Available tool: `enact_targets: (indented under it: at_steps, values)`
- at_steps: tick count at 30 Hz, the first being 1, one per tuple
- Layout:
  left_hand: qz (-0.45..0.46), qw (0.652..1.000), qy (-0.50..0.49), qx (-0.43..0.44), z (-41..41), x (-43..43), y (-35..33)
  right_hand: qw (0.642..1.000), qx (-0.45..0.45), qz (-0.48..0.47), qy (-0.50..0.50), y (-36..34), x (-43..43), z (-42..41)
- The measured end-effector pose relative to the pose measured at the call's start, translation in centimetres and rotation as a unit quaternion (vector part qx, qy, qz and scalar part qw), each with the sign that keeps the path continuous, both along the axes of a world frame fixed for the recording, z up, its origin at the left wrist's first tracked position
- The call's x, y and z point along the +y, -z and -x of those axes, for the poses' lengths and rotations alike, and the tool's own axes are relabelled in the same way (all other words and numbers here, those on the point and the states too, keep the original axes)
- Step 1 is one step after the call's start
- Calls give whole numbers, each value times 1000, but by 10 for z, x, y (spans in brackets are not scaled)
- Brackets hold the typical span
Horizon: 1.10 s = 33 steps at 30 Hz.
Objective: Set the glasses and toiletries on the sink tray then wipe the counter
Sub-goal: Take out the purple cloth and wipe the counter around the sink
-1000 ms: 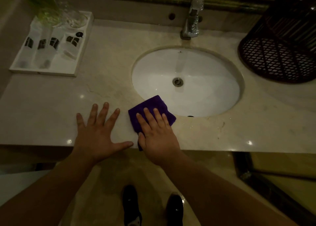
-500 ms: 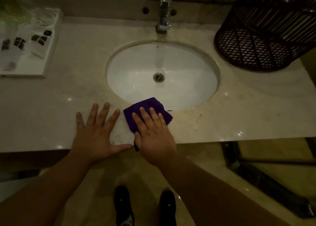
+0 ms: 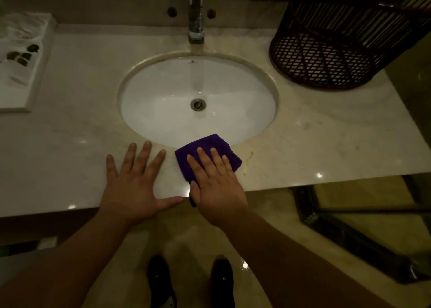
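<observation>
A dark woven basket (image 3: 338, 51) stands on the counter (image 3: 326, 144) at the far right, well apart from the hands. The faucet (image 3: 196, 16) rises behind the white sink (image 3: 163, 102), which holds only its drain. A purple cloth (image 3: 210, 144) lies on the counter's front strip, its far corner over the sink's rim. The right hand (image 3: 217, 188) presses it flat with straight fingers. Just beside it, the left hand (image 3: 133, 186) rests palm down, fingers spread, grasping nothing. At the far left a white tray (image 3: 39, 74) holds pale toiletries (image 3: 19, 58) with dark labels; its far end is too blurred to read.
</observation>
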<state>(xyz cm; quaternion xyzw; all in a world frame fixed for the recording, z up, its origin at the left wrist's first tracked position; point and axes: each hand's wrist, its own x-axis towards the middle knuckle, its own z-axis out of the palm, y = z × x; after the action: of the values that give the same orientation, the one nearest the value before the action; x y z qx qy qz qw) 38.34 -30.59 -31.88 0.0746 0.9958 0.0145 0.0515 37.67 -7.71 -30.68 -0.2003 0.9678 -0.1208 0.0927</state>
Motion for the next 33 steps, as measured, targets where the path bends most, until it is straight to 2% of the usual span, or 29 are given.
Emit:
enact_targets:
  at_steps: [8,14,17,27,33]
  values:
    - [8,999,-14,-34,1,6,-5,1000,-11,-13,19,-4,37,4]
    - [-38,998,48,-6,26,79,-11,999,1,-19,29,-2,66,9]
    - [-25,998,48,-9,35,100,-5,999,17,-23,37,0,87,14]
    - [4,999,37,-30,36,103,-4,999,17,-16,48,-1,112,23]
    - [-13,998,56,-33,42,116,-15,998,18,-18,66,-3,130,28]
